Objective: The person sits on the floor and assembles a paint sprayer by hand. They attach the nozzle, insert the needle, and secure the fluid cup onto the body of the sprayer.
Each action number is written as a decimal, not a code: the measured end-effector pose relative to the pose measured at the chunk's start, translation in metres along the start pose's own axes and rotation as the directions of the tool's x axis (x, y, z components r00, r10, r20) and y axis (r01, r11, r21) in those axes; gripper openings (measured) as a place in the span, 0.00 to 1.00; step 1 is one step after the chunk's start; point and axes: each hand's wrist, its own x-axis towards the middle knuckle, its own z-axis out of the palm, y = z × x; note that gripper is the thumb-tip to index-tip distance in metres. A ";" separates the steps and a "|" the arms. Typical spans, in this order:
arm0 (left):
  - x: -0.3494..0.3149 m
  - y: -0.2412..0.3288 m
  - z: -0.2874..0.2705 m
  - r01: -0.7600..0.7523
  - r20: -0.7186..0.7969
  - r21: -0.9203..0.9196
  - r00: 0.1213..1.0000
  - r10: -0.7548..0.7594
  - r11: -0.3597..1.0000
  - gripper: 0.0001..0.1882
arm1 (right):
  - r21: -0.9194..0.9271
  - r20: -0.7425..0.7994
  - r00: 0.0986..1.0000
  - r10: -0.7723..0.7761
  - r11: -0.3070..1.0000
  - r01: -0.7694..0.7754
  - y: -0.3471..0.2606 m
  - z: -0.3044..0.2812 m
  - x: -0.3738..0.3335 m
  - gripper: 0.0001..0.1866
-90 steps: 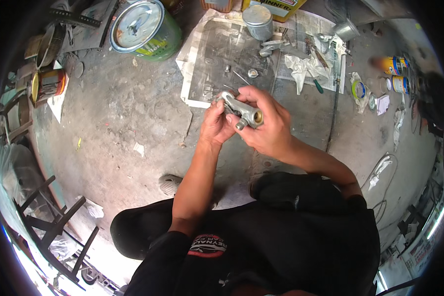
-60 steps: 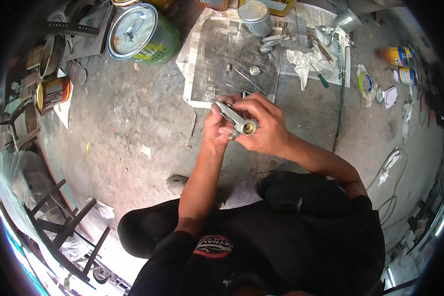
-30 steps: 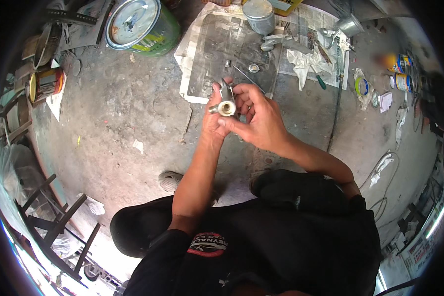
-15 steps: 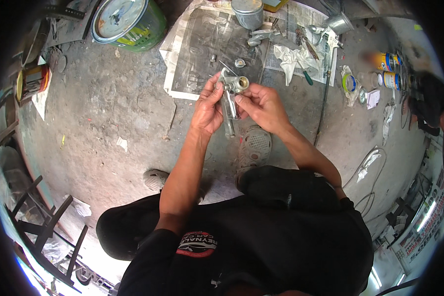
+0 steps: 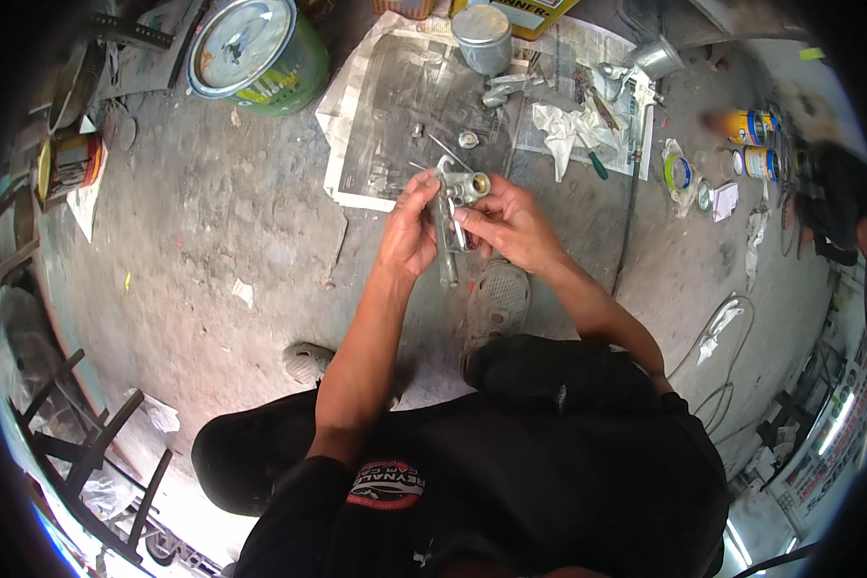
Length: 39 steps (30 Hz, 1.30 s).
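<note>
Between my hands, above the floor, is a metal spray gun (image 5: 464,185) with a brass-coloured round opening facing right. My left hand (image 5: 413,227) closes around its left side, thumb near the top. At the gun's lower right, my right hand (image 5: 512,223) pinches the shiny trigger (image 5: 459,231) between thumb and fingers. The handle hangs down below both hands, and a thin rod sticks out past the top. Beyond the hands, newspaper (image 5: 366,144) lies on the floor with small metal parts on it, among them a round cap (image 5: 468,140).
On the paper's far side stand a grey metal can (image 5: 483,43), a white crumpled cloth (image 5: 564,130) and a green-handled screwdriver (image 5: 599,166). A green paint bucket (image 5: 289,72) is at far left. Small cans (image 5: 759,162) and a hose (image 5: 629,226) lie to the right.
The view has shifted slightly, so the scene sits a little lower. Both hands keep their grip on the spray gun; my right fingers have moved slightly on the trigger side.
</note>
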 end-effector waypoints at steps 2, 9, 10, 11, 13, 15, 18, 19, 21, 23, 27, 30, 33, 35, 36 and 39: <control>0.003 0.000 -0.008 -0.004 0.014 0.035 1.000 0.004 0.999 0.21 | 0.147 0.024 0.999 0.028 0.989 -0.032 -0.002 -0.003 0.002 0.15; 0.006 -0.006 -0.016 0.010 -0.032 0.144 0.999 -0.006 0.990 0.20 | -0.066 0.045 0.996 0.080 0.995 -0.077 0.019 -0.013 0.004 0.14; 0.006 -0.008 -0.019 0.018 -0.044 0.128 0.999 -0.012 0.992 0.19 | -0.132 0.039 0.994 0.105 0.986 -0.099 0.016 -0.009 0.003 0.13; 0.007 -0.010 -0.022 0.025 -0.056 0.113 0.998 -0.019 0.993 0.19 | -0.067 0.067 0.991 0.114 0.992 -0.109 0.013 -0.008 0.004 0.13; 0.012 -0.014 -0.030 0.031 -0.027 0.059 0.999 -0.030 0.998 0.17 | 0.057 0.108 0.986 0.130 0.989 -0.137 0.011 -0.012 0.003 0.12; 0.014 -0.011 -0.034 0.043 -0.027 0.038 0.999 -0.042 0.998 0.16 | 0.093 0.093 0.990 0.102 0.989 -0.111 0.014 -0.013 0.004 0.12; 0.015 -0.010 -0.028 0.033 -0.059 0.064 0.998 -0.029 0.997 0.16 | -0.065 0.085 0.993 0.081 0.995 -0.075 0.015 -0.010 0.008 0.11; 0.011 -0.006 -0.019 0.031 -0.082 0.073 0.996 -0.025 0.997 0.16 | -0.011 0.087 0.990 0.111 0.994 -0.110 0.015 -0.010 0.008 0.11; 0.009 -0.006 -0.010 -0.001 -0.124 0.019 0.992 0.004 1.000 0.15 | 0.094 0.103 0.980 0.168 0.980 -0.178 0.015 -0.012 0.008 0.11; 0.013 -0.008 -0.018 -0.047 -0.114 0.020 0.992 0.049 0.999 0.15 | 0.080 0.059 0.989 0.138 0.987 -0.142 0.016 -0.013 0.007 0.11; 0.007 -0.007 -0.004 -0.080 -0.125 0.110 0.988 0.094 0.991 0.11 | -0.099 0.010 0.999 -0.035 0.994 0.036 0.028 -0.013 0.012 0.13; 0.003 -0.008 0.001 -0.092 -0.163 0.118 0.980 0.111 0.989 0.08 | -0.066 0.017 0.995 -0.094 0.993 0.095 0.033 -0.016 0.014 0.19; 0.007 -0.005 -0.002 -0.111 -0.133 0.190 0.982 0.137 0.976 0.07 | -0.024 0.095 0.994 -0.060 0.998 0.063 0.019 -0.021 0.008 0.26; 0.011 -0.005 -0.008 -0.132 -0.097 0.226 0.983 0.157 0.965 0.07 | 0.000 0.139 0.989 -0.043 0.999 0.043 0.010 -0.021 0.004 0.29; 0.012 -0.006 -0.008 -0.143 -0.086 0.228 0.982 0.166 0.963 0.06 | 0.062 0.104 0.994 -0.044 0.997 0.038 0.010 -0.019 0.004 0.30; 0.010 -0.005 0.000 -0.141 -0.085 0.220 0.983 0.163 0.965 0.07 | 0.149 0.016 0.998 -0.068 0.987 0.065 0.014 -0.014 0.008 0.30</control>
